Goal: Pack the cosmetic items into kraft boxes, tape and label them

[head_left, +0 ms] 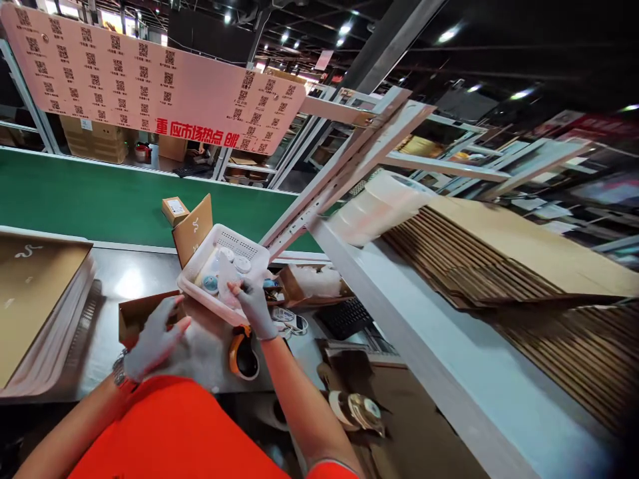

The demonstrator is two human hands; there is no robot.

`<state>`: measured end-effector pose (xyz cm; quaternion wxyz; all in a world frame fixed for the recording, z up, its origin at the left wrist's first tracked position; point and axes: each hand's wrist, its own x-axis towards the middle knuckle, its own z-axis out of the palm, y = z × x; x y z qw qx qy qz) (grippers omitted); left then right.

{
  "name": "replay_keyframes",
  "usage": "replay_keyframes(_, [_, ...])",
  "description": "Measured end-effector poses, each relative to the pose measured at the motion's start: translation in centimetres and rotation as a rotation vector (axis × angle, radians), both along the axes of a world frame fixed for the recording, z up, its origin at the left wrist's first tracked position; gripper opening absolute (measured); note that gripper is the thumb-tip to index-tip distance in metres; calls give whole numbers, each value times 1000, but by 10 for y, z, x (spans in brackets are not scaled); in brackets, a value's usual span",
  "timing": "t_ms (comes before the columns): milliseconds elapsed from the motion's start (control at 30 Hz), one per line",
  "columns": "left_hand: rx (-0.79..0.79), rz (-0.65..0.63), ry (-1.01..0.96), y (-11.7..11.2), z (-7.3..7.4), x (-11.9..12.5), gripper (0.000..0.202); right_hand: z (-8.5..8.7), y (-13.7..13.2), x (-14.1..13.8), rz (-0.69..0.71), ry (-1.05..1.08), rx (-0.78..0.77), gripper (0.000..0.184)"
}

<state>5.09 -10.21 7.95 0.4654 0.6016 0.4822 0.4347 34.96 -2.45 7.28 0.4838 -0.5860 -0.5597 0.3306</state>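
Two hands apart: left hand (154, 339) loose, right hand (257, 311) pinching clear wrap (227, 274)

We've got the right hand over the near side of a white basket (239, 241), thumb & fingers closed on the wrap; it's prob. thin plastic, but blur makes that hard to confirm. The wrap hangs above the basket, partly hiding what's inside: round white containers (243, 264) plus a blue one (210, 285) nearer us. Our left hand is open, fingers spread, nothing in its grip, in front of an open brown box (130, 324). Watch (118, 371) on that wrist; gloves on both hands, w/ bare fingertips.

Btwn our arms on the metal table (122, 266): an orange-and-black tape dispenser (233, 356). To the right, a white device w/ cable (285, 318), then a black keyboard (345, 318). Left side, a stack of brown boxes (42, 283). Behind the basket, an upright brown panel w/ squiggle logo (192, 233) & a small labelled carton (174, 210) near the green belt's (100, 193) front edge. Upper right, a shelf w/ tape rolls (372, 209) next to flat cardboard (524, 243). QR-code board (210, 86) up top.
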Motion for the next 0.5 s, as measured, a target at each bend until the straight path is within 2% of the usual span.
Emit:
replay_keyframes(67, [-27,-85,-28,12,6,21,65,4,-23,-28,127,104,-21,57])
replay_keyframes(100, [-39,-85,-29,17,7,27,68,7,-34,-40,189,157,-47,56])
replay_keyframes(200, [-49,5,2,27,6,33,68,12,-58,-63,298,366,-142,50])
replay_keyframes(333, [19,6,69,27,0,23,29,8,-72,-64,249,553,-199,49])
replay_keyframes(400, [13,26,92,26,0,15,29,-1,-74,-58,211,563,-206,50])
replay_keyframes(500, [-2,172,76,28,6,-2,34,-15,-64,-41,226,504,-219,47])
